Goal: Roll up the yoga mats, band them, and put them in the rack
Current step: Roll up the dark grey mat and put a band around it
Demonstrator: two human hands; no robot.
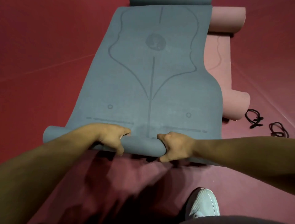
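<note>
Underfoot, a dark red floor (39, 56) is seen on every side of the fingers, crossed by faint pale seam lines; of the room only this floor is shown. Below the fingers of the right hand, towards the wearer, a pale grey shoe (202, 203) is planted on it.

A blue-grey yoga mat (159, 96) is spread lengthways on the floor, stretching away from the fingers. Its surface is marked with darker alignment lines: a centre stripe, sweeping curves, small rings and a round emblem further off. Its near end is wound into a tight roll (140, 144), which lies crosswise directly under both hands.

The left hand (110, 137) is laid over the roll with its fingers (119, 148) curled round it. The right hand (175, 148) is clamped on the roll just beside the left, its fingers (164, 158) likewise wrapped round it. A short stretch of roll is left bare between the two hands.

Beyond the right fingers and further to their right, a pink mat (223, 60) is partly covered by the blue-grey one, and both of its ends are curled up. To the right of the right fingers, two black bands (253, 118) are lying loose on the floor near the pink mat. At the far end of the blue-grey mat a dark roll (169, 1) is cut off by the picture's edge.
</note>
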